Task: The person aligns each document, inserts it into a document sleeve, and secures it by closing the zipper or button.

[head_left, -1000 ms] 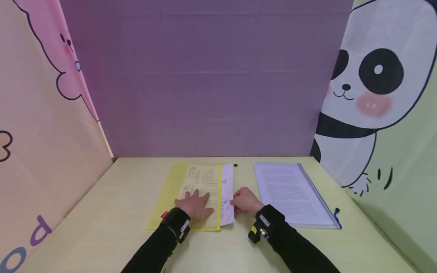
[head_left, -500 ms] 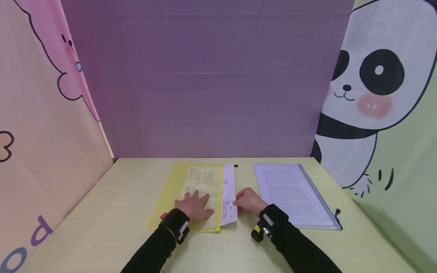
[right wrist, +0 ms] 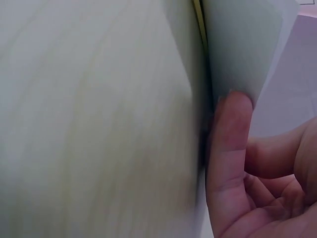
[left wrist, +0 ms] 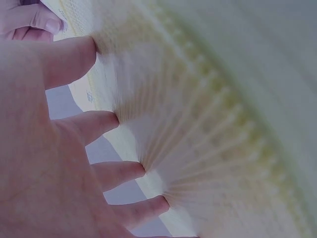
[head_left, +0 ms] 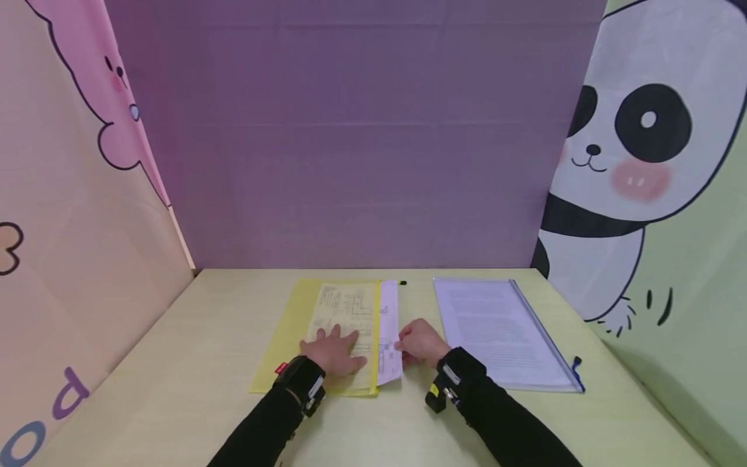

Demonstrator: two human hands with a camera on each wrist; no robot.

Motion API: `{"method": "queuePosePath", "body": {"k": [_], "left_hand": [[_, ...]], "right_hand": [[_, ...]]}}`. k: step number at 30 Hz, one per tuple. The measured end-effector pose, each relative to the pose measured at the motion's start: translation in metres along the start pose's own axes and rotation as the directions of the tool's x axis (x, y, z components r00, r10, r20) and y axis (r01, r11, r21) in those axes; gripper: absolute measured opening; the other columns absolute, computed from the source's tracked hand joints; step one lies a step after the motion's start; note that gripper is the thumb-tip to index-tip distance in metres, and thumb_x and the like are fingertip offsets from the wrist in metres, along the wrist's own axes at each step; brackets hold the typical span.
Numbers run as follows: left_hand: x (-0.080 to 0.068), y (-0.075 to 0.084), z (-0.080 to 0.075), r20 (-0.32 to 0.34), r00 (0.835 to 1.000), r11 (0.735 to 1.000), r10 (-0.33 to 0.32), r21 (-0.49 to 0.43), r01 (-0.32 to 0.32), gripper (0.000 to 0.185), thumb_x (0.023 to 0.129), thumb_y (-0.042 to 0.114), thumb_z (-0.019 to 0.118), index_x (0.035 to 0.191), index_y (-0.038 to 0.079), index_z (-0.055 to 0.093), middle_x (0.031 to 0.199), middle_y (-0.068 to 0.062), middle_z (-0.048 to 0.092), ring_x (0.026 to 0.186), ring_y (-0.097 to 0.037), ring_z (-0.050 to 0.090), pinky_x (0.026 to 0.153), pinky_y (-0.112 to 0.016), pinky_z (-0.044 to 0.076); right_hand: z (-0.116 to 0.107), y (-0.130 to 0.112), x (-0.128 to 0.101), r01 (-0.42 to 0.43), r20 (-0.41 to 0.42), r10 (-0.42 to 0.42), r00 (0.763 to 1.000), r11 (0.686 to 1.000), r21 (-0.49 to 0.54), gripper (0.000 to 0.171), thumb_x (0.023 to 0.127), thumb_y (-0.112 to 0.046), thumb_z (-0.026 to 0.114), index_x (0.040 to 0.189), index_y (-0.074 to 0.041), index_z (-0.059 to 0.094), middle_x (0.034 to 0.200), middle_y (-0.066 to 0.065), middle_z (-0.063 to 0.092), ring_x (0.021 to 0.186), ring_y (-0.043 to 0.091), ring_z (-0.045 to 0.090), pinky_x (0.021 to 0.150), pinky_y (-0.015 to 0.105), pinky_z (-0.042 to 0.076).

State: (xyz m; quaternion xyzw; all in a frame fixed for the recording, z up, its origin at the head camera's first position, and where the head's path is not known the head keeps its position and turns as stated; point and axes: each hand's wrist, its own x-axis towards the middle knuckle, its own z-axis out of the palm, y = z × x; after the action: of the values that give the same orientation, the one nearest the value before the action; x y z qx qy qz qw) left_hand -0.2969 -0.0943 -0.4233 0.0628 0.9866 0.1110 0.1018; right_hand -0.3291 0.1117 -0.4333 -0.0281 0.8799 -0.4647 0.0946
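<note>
A translucent yellow zip folder point(head_left: 283, 337) lies on the table with a printed sheet inside it. White paper point(head_left: 388, 311) sticks out past the folder's right edge, where the yellow zip strip runs. My left hand point(head_left: 334, 353) rests with spread fingers on the folder, and the left wrist view has its fingertips against the surface. With thumb and fingers my right hand point(head_left: 421, 344) pinches the paper's right edge. Close up in the right wrist view, the paper point(right wrist: 242, 44) rises from between the fingers, its edge lifted off the table.
To the right lies a clear document sleeve point(head_left: 490, 331) with printed pages, a dark slide bar point(head_left: 545, 334) along its right side and a blue tab. A small black zip pull point(head_left: 403, 283) shows by the folder's top right corner. A purple panel point(head_left: 362, 143) closes the table's back.
My right hand shifted slightly right with the paper edge, then came back left. The strip of paper outside the folder widened and narrowed again. My left hand stayed in place.
</note>
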Motion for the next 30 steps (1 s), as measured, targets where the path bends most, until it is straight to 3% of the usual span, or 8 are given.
{"method": "queuePosePath", "body": {"k": [16,24,30], "left_hand": [[0.000,0.000,0.001,-0.013,1.000,1.000,0.005,0.017,-0.005,0.068,0.095,0.062,0.056,0.154,0.031,0.046,0.161,-0.012,0.037,0.144,-0.043,0.033,0.106,-0.077,0.028],[-0.003,-0.001,0.000,-0.009,1.000,1.000,-0.003,0.013,0.003,0.069,0.095,0.063,0.055,0.154,0.031,0.046,0.162,-0.011,0.036,0.146,-0.043,0.031,0.106,-0.076,0.028],[-0.004,0.000,-0.002,-0.009,1.000,1.000,0.005,0.008,-0.005,0.069,0.095,0.063,0.055,0.155,0.030,0.045,0.162,-0.012,0.035,0.147,-0.043,0.030,0.106,-0.076,0.028]], "right_hand": [[0.011,-0.006,0.003,0.005,0.022,-0.005,1.000,1.000,0.023,0.005,0.089,0.002,0.070,0.085,0.004,0.067,0.074,0.009,0.070,0.057,0.016,0.066,0.054,0.027,0.056],[0.007,0.002,0.003,-0.053,0.077,0.036,0.996,0.972,0.231,0.009,0.088,0.004,0.071,0.092,0.011,0.066,0.078,0.015,0.072,0.060,0.018,0.068,0.059,0.031,0.061],[0.005,0.006,0.002,-0.057,0.071,0.038,0.997,0.956,0.289,0.006,0.089,0.007,0.069,0.088,0.011,0.064,0.071,0.014,0.069,0.053,0.015,0.064,0.055,0.030,0.060]]}}
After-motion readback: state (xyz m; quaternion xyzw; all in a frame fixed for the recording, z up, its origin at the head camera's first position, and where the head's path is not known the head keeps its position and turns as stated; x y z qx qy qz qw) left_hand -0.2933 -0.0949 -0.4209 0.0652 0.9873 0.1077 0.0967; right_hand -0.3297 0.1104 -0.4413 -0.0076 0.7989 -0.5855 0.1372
